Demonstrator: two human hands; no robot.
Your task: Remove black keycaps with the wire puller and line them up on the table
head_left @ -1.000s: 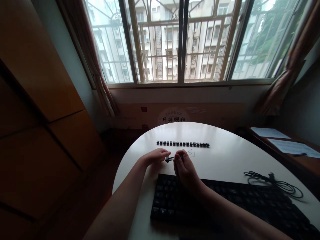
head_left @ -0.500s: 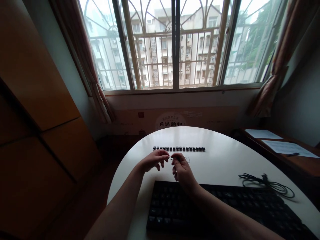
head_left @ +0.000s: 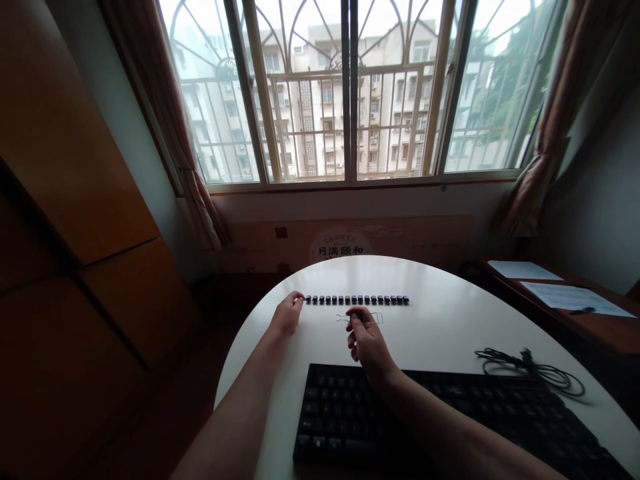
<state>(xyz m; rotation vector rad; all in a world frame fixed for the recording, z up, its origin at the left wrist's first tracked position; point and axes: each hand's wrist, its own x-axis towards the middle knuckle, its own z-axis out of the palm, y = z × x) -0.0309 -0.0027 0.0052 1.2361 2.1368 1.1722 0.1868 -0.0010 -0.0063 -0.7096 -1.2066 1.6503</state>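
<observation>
A row of small black keycaps (head_left: 358, 300) runs across the white round table (head_left: 440, 333). At the row's left end is my left hand (head_left: 287, 315), thumb and fingers pinched on a keycap that is mostly hidden by the fingertips. My right hand (head_left: 367, 340) is closed around a wire keycap puller (head_left: 379, 319), held above the table just in front of the row. The puller's thin prongs point left with nothing visible between them. Below my right forearm lies a black keyboard (head_left: 330, 407), partly covered by the arm.
A coiled black cable (head_left: 530, 367) rests behind the keyboard's right part. Off to the right, papers (head_left: 575, 297) and a pen (head_left: 584, 310) lie on a brown wooden surface. A barred window (head_left: 350, 120) with curtains stands beyond the table.
My left hand has moved left and slightly away from me, from the puller's prongs to the left end of the keycap row. My right hand stays nearly in place with the puller.
</observation>
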